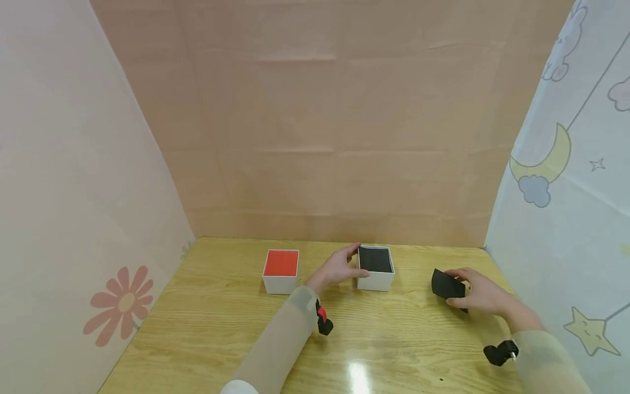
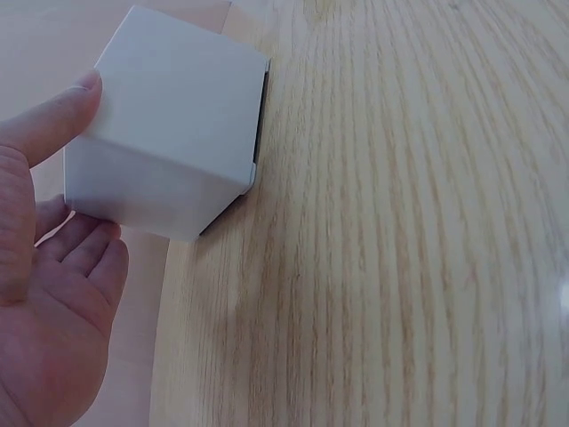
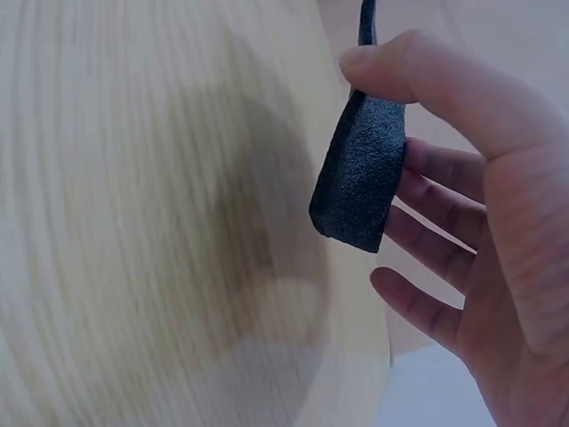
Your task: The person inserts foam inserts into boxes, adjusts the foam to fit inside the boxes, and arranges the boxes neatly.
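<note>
In the head view my left hand [image 1: 338,268] grips a small white box [image 1: 376,282] by its left side, thumb at the front corner and index finger at the far corner. A black sheet [image 1: 375,259] fills the top of this box; the left wrist view shows only the box's plain white walls [image 2: 178,93] and a thin dark edge. To the right, my right hand [image 1: 484,295] pinches a thin black foam-like piece [image 1: 448,285] between thumb and fingers. It is bowed and held above the table, its grainy surface plain in the right wrist view [image 3: 366,169].
Left of my left hand stands another white box [image 1: 280,285] with a red sheet [image 1: 281,262] in its top. The wooden table [image 1: 211,328] ends at a brown paper backdrop [image 1: 320,137]. Patterned panels rise at both sides.
</note>
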A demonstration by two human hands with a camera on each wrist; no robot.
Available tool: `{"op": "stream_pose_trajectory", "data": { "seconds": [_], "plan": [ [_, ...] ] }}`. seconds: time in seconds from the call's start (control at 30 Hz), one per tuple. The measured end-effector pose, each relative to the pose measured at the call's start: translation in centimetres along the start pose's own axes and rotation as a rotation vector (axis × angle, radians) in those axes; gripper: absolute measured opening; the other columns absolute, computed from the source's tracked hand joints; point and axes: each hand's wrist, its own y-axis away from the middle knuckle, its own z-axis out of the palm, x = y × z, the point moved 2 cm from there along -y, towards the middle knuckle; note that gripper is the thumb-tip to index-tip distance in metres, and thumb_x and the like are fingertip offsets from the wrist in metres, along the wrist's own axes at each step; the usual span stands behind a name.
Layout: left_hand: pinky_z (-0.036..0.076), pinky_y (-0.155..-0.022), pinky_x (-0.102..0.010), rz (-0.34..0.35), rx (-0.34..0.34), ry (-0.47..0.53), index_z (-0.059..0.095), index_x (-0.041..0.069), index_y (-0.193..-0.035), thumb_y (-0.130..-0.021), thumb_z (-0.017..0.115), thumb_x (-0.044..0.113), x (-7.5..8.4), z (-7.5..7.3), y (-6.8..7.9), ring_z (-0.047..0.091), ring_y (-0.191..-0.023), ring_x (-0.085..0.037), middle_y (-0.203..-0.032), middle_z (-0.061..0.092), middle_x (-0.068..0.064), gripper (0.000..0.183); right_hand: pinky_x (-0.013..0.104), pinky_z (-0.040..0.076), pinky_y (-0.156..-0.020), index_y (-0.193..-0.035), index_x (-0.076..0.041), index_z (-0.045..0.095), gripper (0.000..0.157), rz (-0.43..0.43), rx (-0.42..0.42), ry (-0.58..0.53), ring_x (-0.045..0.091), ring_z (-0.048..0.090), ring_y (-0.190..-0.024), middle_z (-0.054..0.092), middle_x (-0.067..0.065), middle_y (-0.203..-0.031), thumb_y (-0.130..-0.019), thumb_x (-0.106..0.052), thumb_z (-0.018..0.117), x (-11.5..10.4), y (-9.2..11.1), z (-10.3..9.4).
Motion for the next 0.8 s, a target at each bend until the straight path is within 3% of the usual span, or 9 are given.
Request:
{"op": "stream_pose_trajectory", "data": {
  "seconds": [0.43,0.8],
  "plan": [
    [0.035,-0.124,-0.038,0.003,0.003,-0.020,0.029,0.007,-0.170,-0.093,0.087,0.032,-0.1,-0.1,0.0,0.039,-0.155,-0.025,-0.171,0.038,-0.008,0.099,0.066,0.051,-0.098,-0.152,-0.002,0.055,0.081,-0.081,0.052,-0.083,0.044,0.058,-0.125,0.061,0.021,-0.139,-0.087,-0.034,0.091,-3.6,-3.3,0.7],
    [0.035,-0.123,-0.038,-0.029,0.001,0.010,0.028,0.010,-0.171,-0.093,0.087,0.033,0.0,0.1,-0.1,0.039,-0.155,-0.028,-0.171,0.036,-0.009,0.101,0.064,0.051,-0.100,-0.153,-0.006,0.056,0.079,-0.150,0.074,-0.125,0.041,0.058,-0.129,0.061,0.017,-0.143,-0.085,-0.026,0.091,-7.2,-6.0,0.9]
  ]
}}
